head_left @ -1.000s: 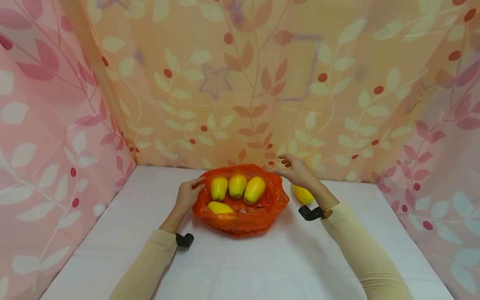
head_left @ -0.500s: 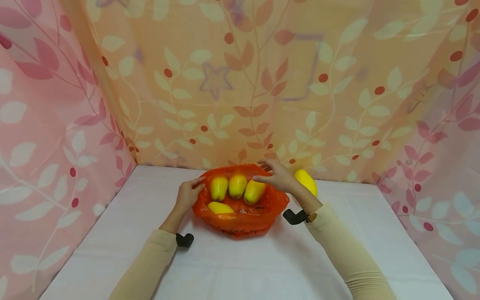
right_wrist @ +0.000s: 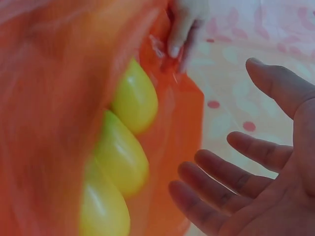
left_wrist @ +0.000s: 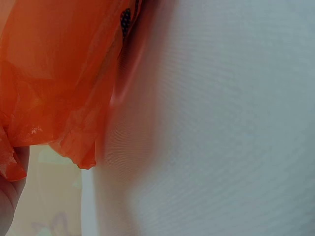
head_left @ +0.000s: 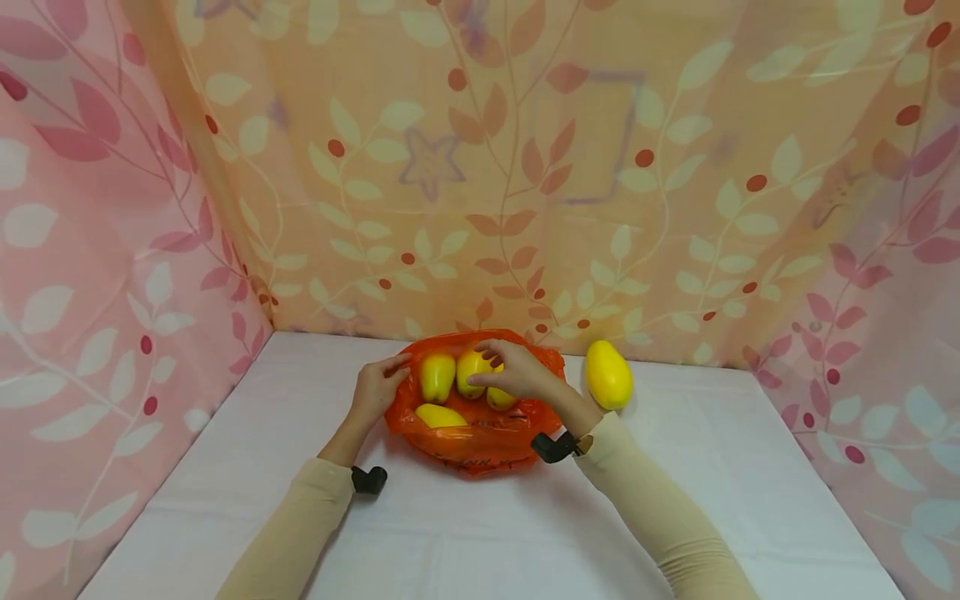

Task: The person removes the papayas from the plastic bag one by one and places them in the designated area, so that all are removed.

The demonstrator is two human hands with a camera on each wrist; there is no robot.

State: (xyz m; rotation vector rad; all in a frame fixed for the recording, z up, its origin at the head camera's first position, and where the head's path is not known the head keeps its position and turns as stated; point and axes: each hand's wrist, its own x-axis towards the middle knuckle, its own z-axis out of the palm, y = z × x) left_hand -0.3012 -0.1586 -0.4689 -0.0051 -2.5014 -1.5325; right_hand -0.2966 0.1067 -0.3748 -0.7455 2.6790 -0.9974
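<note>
Shifting leftward from the right rim of the orange plastic bag [head_left: 480,454], the right hand [head_left: 519,372] is held over its mouth, fingers spread, empty | judged: no mango is carried in by this pass | four yellow mangoes [head_left: 437,379] are contained; the lone mango [head_left: 609,375], right of bag on white cloth [head_left: 427,542], is fully exposed, earlier part-hidden | rim is pinched by the left hand [head_left: 373,392], unchanged

Right hand [head_left: 517,371] farther left, over yellow fruits [head_left: 467,369]

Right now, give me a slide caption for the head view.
Left grip holding the bag, right grip open near the four fruits inside; a fifth fruit on the table.
</note>
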